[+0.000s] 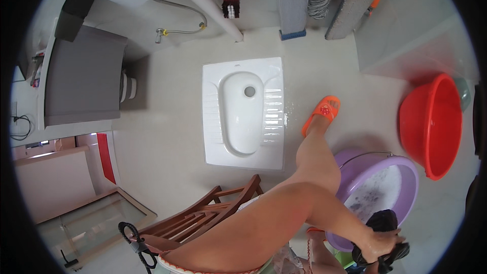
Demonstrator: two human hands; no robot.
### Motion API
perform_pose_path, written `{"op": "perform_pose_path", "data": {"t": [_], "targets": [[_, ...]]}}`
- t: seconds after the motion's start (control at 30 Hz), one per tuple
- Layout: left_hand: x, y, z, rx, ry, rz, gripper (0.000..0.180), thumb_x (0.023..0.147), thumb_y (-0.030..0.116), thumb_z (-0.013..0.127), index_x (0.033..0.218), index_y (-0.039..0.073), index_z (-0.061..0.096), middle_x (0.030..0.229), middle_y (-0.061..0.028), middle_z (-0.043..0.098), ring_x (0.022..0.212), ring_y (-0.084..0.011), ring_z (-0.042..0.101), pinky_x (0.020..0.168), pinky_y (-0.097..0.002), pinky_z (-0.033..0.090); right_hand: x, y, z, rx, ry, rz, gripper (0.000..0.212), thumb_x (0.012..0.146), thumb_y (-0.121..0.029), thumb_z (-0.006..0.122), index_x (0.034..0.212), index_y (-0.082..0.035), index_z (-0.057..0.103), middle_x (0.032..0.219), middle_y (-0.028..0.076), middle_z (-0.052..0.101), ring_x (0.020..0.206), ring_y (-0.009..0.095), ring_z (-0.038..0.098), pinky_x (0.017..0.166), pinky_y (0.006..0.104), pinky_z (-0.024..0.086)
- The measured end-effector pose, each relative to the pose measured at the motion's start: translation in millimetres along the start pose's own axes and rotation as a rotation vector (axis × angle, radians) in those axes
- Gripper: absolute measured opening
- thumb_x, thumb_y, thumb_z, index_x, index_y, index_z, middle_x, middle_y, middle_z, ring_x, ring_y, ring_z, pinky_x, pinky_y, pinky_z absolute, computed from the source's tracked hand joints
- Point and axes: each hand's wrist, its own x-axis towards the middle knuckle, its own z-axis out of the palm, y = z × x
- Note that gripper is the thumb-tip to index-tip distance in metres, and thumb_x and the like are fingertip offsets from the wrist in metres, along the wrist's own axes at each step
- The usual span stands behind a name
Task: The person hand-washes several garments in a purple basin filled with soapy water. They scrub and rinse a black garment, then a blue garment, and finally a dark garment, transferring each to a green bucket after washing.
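Note:
My left arm crosses from the lower left, and my left hand (376, 246) is closed on a dark, wet-looking cloth (383, 220). The cloth bunches out on both sides of the fingers. Just beyond it, over the near rim, a purple bucket (406, 193) with a wire handle holds foamy water. A bit of skin under the left hand at the lower edge may be my right hand; its fingers are hidden there. Part of a light green container (345, 259) shows below the bucket.
A red basin (431, 127) leans at the right. A white squat toilet (243, 114) lies in the floor's middle. A brown wooden chair (218, 208) stands at lower left. My foot wears an orange slipper (324, 111). Mop heads (291, 5) hang along the far wall.

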Motion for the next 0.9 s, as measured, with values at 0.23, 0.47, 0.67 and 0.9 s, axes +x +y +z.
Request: {"op": "perform_pose_path", "data": {"t": [0.23, 0.47, 0.67, 0.9], "targets": [[-16, 25, -11, -0.104, 0.015, 0.053, 0.008, 0.055, 0.021, 0.064, 0.056, 0.013, 0.066, 0.074, -0.0091, 0.058, 0.086, -0.0252, 0.056, 0.085, -0.0405, 0.034, 29, -90, 27, -0.351, -0.112, 0.155, 0.036, 0.094, -0.021, 0.047, 0.125, -0.004, 0.053, 0.109, 0.003, 0.061, 0.093, 0.020, 0.060, 0.075, 0.0294, 0.050], [-22, 26, -11, 0.061, -0.062, -0.019, 0.005, 0.059, 0.021, 0.065, 0.059, 0.016, 0.065, 0.080, -0.0067, 0.055, 0.084, -0.0247, 0.057, 0.095, -0.0446, 0.031, 185, -83, 109, -0.201, -0.268, 0.028, 0.015, 0.085, -0.016, 0.064, 0.076, -0.004, 0.062, 0.066, -0.002, 0.055, 0.062, 0.008, 0.049, 0.058, 0.0234, 0.038], [-33, 23, -1, 0.085, -0.154, -0.022, 0.006, 0.062, 0.021, 0.065, 0.064, 0.015, 0.068, 0.082, -0.0062, 0.058, 0.090, -0.0242, 0.059, 0.101, -0.0505, 0.029, 176, -71, 114, -0.509, -0.306, -0.195, 0.020, 0.085, -0.019, 0.064, 0.073, -0.003, 0.062, 0.066, -0.001, 0.057, 0.062, 0.009, 0.049, 0.059, 0.0259, 0.040], [-27, 13, -14, -0.119, -0.340, 0.032, 0.020, 0.053, 0.020, 0.069, 0.069, 0.008, 0.067, 0.088, -0.0120, 0.059, 0.098, -0.0279, 0.055, 0.098, -0.0459, 0.032, 187, -38, 81, -0.811, -0.219, -0.510, 0.023, 0.085, -0.028, 0.065, 0.085, -0.004, 0.066, 0.074, 0.004, 0.064, 0.069, 0.016, 0.060, 0.064, 0.0295, 0.047]]}}
